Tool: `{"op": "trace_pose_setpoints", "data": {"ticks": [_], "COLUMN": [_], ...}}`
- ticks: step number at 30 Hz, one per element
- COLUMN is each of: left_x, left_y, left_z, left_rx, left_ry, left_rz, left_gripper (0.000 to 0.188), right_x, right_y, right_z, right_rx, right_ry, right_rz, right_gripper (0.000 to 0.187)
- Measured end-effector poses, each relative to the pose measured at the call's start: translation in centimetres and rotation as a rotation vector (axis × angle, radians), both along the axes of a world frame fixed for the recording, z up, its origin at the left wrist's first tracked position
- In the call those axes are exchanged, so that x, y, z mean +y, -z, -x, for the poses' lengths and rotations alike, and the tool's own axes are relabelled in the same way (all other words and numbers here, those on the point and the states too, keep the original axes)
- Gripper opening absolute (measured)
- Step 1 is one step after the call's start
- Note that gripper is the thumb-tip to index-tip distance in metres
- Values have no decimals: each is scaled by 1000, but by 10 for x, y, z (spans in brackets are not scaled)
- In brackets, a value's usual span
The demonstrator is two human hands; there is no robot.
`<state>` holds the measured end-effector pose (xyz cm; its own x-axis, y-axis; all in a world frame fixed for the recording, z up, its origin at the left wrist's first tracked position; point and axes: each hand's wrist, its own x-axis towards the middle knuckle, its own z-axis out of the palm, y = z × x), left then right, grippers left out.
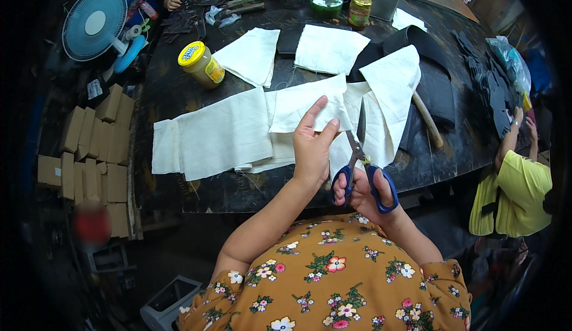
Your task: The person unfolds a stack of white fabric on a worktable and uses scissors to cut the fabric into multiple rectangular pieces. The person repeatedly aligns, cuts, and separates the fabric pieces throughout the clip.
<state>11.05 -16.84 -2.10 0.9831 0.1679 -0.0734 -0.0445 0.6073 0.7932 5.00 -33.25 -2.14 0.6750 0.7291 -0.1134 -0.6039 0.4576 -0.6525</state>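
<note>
Holds a white cloth piece point(292, 114) by its lower edge in the left hand point(314, 143), with index finger and thumb laid on top, moderately parted, and the remaining fingers too hidden to tell. Grips scissors point(357, 151) in the right hand point(364, 197), half open, with digits passed through both widely parted blue loops. Points the metal blades away from the body, at the right end of the cloth piece, just beside the left thumb. Shows a yellowish scrap point(366, 160) near the pivot.

Has more thin woven cloth underneath and around, matt and creased, frayed into loose threads: to the left a long folded strip point(226, 134), beyond it a tapered stack point(247, 57) and a squarish one point(332, 48), to the right a pointed piece point(393, 78). Covers with that pointed piece one end of a smooth wooden handle point(428, 119) and part of a black, leather-like sheet point(438, 87).

Faces a scuffed dark tabletop point(456, 161), with a yellow-lidded jar point(201, 65) near the tapered stack. Overlooks cardboard boxes point(107, 131) and a blue fan point(95, 23) on the left, and a person in yellow point(524, 194) on the right.
</note>
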Motion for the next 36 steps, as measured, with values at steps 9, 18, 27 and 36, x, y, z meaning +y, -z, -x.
{"op": "trace_pose_setpoints", "data": {"ticks": [9, 18, 27, 36], "left_x": [-6, -9, 5, 11], "left_y": [25, 24, 40, 37], "left_z": [1, 21, 33, 46], "left_rx": [68, 46, 55, 3], "left_ry": [-35, 4, 55, 51], "left_rz": [-15, -147, -183, -283], "left_gripper": [58, 64, 58, 60], "right_x": [-2, 9, 12, 19], "right_y": [-10, -9, -9, 4], "right_z": [16, 4, 3, -15], "right_rx": [124, 339, 392, 341], "right_ry": [118, 200, 245, 281], "right_rz": [331, -108, 1, 78], "right_gripper": [33, 34, 27, 27]}}
